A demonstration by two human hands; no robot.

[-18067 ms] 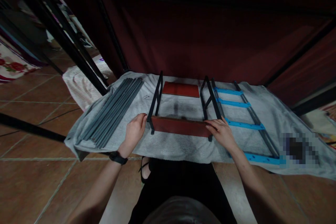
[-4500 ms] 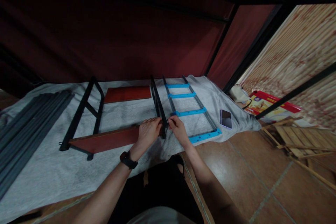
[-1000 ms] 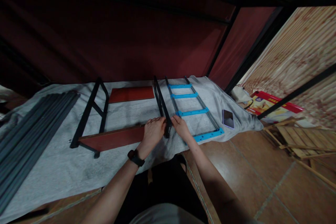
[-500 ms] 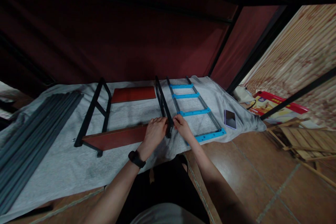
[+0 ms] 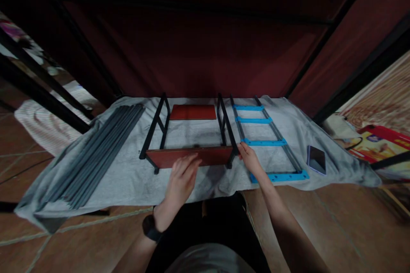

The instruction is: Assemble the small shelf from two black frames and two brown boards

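Left hand (image 5: 183, 179), lower centre of frame: fingers mostly extended, slightly bent, nothing in grip; overlaps brown-red board (image 5: 214, 156), contact unclear. Black watch (image 5: 151, 228) on that wrist. Right hand (image 5: 249, 157), right of centre: fingers drawn together at near lower corner of right side frame (image 5: 228, 124); can't tell if anything small is pinched. Board at frame centre, on edge, spans between near ends of left side frame (image 5: 153, 124) and right side frame, both black. Second red board (image 5: 192, 112) lies flat behind, between the two. Grey tubes (image 5: 99, 153) bundled left of centre. Rack with blue slats (image 5: 264, 142) flat, just beside right hand. Phone (image 5: 316, 160) farther right, screen up. All on grey cloth (image 5: 128, 183).
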